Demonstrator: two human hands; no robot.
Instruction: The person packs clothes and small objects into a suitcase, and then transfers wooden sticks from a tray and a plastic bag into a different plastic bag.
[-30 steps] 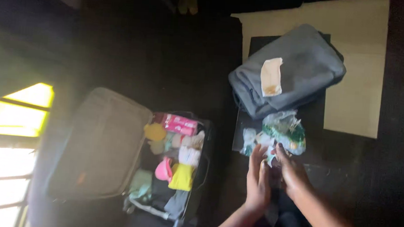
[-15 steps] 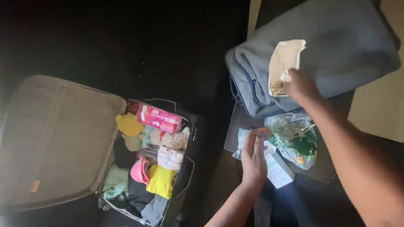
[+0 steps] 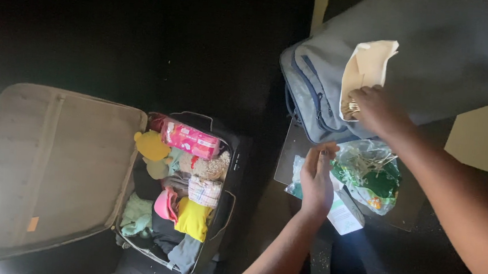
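While lit only from the right: open grey suitcase (image 3: 53,169) lower left, lid flat, tray stuffed with clothes – pink packet (image 3: 191,139) on top, yellow plush (image 3: 152,145) beside it, yellow garment (image 3: 192,218) lower down. Grey-blue backpack (image 3: 432,58) upper right, lying tilted across a dark tabletop (image 3: 288,157), pale sheet (image 3: 487,139) under its right end. Clear plastic bag (image 3: 370,177) with green and white contents just below backpack, on same tabletop. Cream paper bag (image 3: 366,68) resting on backpack, mouth at lower end. White carton (image 3: 346,214) at tabletop's front edge, touching plastic bag. Right hand (image 3: 378,111) at cream bag's mouth, fingers curled around a small gold-coloured bundle (image 3: 350,108); exact kind unclear. Left hand (image 3: 316,181) at plastic bag's left edge, fingers together, tips up; grip on bag not discernible.
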